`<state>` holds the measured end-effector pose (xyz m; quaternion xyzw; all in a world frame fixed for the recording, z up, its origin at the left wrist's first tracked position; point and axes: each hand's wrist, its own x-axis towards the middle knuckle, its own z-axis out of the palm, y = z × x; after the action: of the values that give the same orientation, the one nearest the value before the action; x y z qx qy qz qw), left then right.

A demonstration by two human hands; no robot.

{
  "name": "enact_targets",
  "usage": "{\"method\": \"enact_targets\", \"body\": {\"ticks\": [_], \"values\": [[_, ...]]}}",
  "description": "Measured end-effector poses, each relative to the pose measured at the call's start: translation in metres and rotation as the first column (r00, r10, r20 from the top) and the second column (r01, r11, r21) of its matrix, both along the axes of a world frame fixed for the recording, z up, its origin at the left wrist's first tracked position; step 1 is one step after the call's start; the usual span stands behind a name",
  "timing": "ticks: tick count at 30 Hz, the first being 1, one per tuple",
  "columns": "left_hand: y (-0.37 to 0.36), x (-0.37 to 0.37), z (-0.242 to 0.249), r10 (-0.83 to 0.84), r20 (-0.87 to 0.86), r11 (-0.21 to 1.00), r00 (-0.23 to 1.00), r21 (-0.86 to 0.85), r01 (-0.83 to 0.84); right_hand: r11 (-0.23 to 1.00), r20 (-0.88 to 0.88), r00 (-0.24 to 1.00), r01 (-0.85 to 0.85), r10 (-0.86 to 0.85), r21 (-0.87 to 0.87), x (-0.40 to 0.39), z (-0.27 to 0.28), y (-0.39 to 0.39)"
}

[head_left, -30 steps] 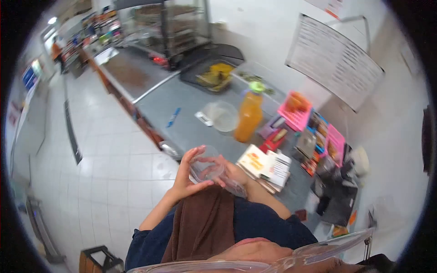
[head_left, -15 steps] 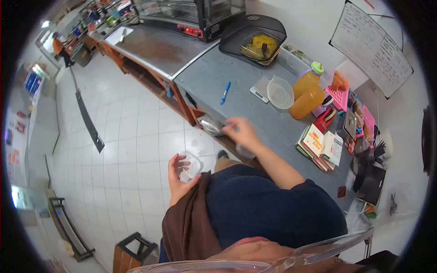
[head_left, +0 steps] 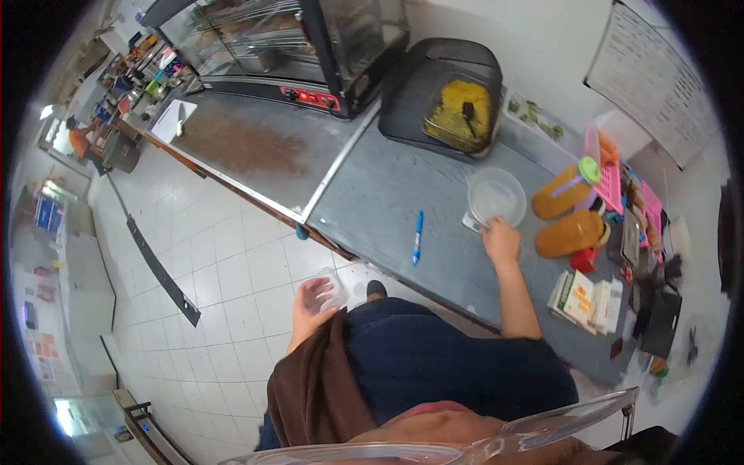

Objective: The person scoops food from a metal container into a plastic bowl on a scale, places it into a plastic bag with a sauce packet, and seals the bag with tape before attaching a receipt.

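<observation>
My left hand (head_left: 308, 308) is wrapped round a small clear plastic container (head_left: 335, 288), held over the floor at my left side. Across the counter, my right hand (head_left: 502, 239) has its fingers closed at the near rim of a round translucent plastic bowl (head_left: 496, 194). Under that bowl, mostly covered, is a white kitchen scale (head_left: 470, 222). A blue pen (head_left: 418, 238) lies on the counter left of my right hand. Two squeeze bottles of orange-brown sauce, one standing tilted in view (head_left: 559, 192) and one in front (head_left: 570, 235), are to its right.
A black tray holds a glass dish of yellow food (head_left: 463, 105). Beside it sits a clear tub of greens (head_left: 535, 122). Small cartons (head_left: 581, 298) lie at the right. A glass warming cabinet (head_left: 310, 97) and a knife on a white board (head_left: 174, 122) are farther left. A person (head_left: 80, 142) stands far off.
My right hand has moved from below the counter's front edge up to the plastic bowl. My left hand still holds the container. The view has shifted, with the counter now nearer.
</observation>
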<state>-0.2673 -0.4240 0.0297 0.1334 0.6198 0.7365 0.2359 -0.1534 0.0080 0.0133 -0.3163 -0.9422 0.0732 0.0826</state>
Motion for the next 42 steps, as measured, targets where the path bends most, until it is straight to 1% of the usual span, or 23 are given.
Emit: {"method": "enact_targets", "body": {"ticks": [1, 3, 5, 6, 7, 9, 10, 11, 12, 13, 16, 19, 22, 25, 28, 29, 31, 35, 36, 38, 39, 40, 42], "values": [[0.015, -0.021, 0.005, -0.106, -0.029, 0.994, 0.994, -0.030, 0.105, 1.000, -0.096, 0.995, -0.012, 0.010, -0.026, 0.001, 0.005, 0.000], [0.051, -0.060, 0.019, -0.335, -0.024, 0.941, 0.942, -0.057, 0.333, 0.974, -0.379, 0.903, 0.225, -0.203, 0.015, -0.003, 0.012, 0.001], [0.090, -0.101, -0.005, -0.595, -0.139, 0.801, 0.792, -0.021, 0.598, 0.892, -0.512, 0.737, 0.422, -0.441, -0.161, 0.002, 0.002, 0.024], [0.113, -0.107, -0.001, -0.656, 0.049, 0.748, 0.753, 0.176, 0.640, 0.796, -0.440, 0.671, 0.425, -0.597, -0.431, 0.005, -0.004, 0.039], [0.139, -0.112, 0.003, -0.721, 0.201, 0.681, 0.663, 0.379, 0.627, 0.686, -0.391, 0.608, 0.378, -0.691, -0.622, 0.004, -0.010, 0.044], [0.194, -0.128, -0.028, -0.825, 0.180, 0.557, 0.535, 0.417, 0.718, 0.431, -0.356, 0.617, -0.031, -0.702, -0.902, 0.007, -0.044, 0.068], [0.222, -0.132, -0.056, -0.842, 0.076, 0.511, 0.534, 0.430, 0.744, 0.378, -0.268, 0.616, 0.053, -0.741, -0.924, 0.006, -0.053, 0.079], [0.245, -0.128, -0.056, -0.854, 0.118, 0.503, 0.506, 0.436, 0.747, 0.319, -0.171, 0.600, 0.148, -0.782, -0.936, 0.007, -0.062, 0.089], [0.268, -0.126, -0.055, -0.864, 0.161, 0.495, 0.477, 0.442, 0.748, 0.345, -0.222, 0.642, 0.071, -0.734, -0.936, 0.011, -0.073, 0.096], [0.286, -0.117, -0.034, -0.847, 0.339, 0.527, 0.409, 0.443, 0.725, 0.362, -0.271, 0.670, -0.003, -0.692, -0.932, 0.010, -0.082, 0.101], [0.324, -0.103, -0.037, -0.859, 0.378, 0.489, 0.345, 0.412, 0.769, 0.460, -0.201, 0.741, 0.161, -0.641, -0.873, 0.004, -0.092, 0.097], [0.336, -0.094, -0.040, -0.859, 0.404, 0.466, 0.313, 0.369, 0.804, 0.400, -0.161, 0.737, 0.159, -0.656, -0.903, -0.001, -0.093, 0.087], [0.338, -0.092, -0.036, -0.879, 0.384, 0.440, 0.284, 0.421, 0.793, 0.448, -0.245, 0.718, 0.103, -0.651, -0.888, -0.013, -0.096, 0.081], [0.342, -0.104, -0.050, -0.888, 0.326, 0.429, 0.324, 0.338, 0.838, 0.370, -0.133, 0.764, 0.146, -0.631, -0.918, -0.023, -0.067, 0.071], [0.323, -0.120, -0.041, -0.871, 0.284, 0.484, 0.401, 0.355, 0.800, 0.355, -0.187, 0.766, 0.057, -0.615, -0.933, -0.045, -0.065, 0.065], [0.312, -0.129, -0.028, -0.844, 0.286, 0.528, 0.453, 0.299, 0.795, 0.385, -0.210, 0.760, 0.056, -0.615, -0.921, -0.058, -0.059, 0.061], [0.277, -0.149, 0.002, -0.780, 0.286, 0.616, 0.556, 0.198, 0.763, 0.443, -0.248, 0.753, 0.063, -0.609, -0.894, -0.096, -0.023, 0.031], [0.213, -0.220, -0.010, -0.731, 0.246, 0.675, 0.636, 0.397, 0.622, 0.462, -0.306, 0.833, -0.069, -0.461, -0.884, -0.184, -0.013, -0.008], [0.195, -0.240, -0.017, -0.721, 0.219, 0.676, 0.657, 0.431, 0.598, 0.493, -0.293, 0.846, -0.042, -0.445, -0.869, -0.209, 0.000, -0.031], [0.156, -0.274, -0.014, -0.605, 0.225, 0.780, 0.764, 0.359, 0.512, 0.467, -0.299, 0.879, -0.102, -0.372, -0.879, -0.261, -0.010, -0.063], [0.137, -0.294, -0.016, -0.591, 0.237, 0.794, 0.771, 0.341, 0.503, 0.413, -0.316, 0.877, -0.153, -0.362, -0.898, -0.284, -0.016, -0.083], [0.118, -0.314, -0.018, -0.574, 0.248, 0.808, 0.780, 0.324, 0.492, 0.443, -0.345, 0.878, -0.178, -0.332, -0.879, -0.308, -0.018, -0.105], [0.089, -0.349, -0.018, -0.533, 0.289, 0.841, 0.795, 0.281, 0.462, 0.405, -0.293, 0.911, -0.161, -0.289, -0.900, -0.353, -0.026, -0.141]]}}
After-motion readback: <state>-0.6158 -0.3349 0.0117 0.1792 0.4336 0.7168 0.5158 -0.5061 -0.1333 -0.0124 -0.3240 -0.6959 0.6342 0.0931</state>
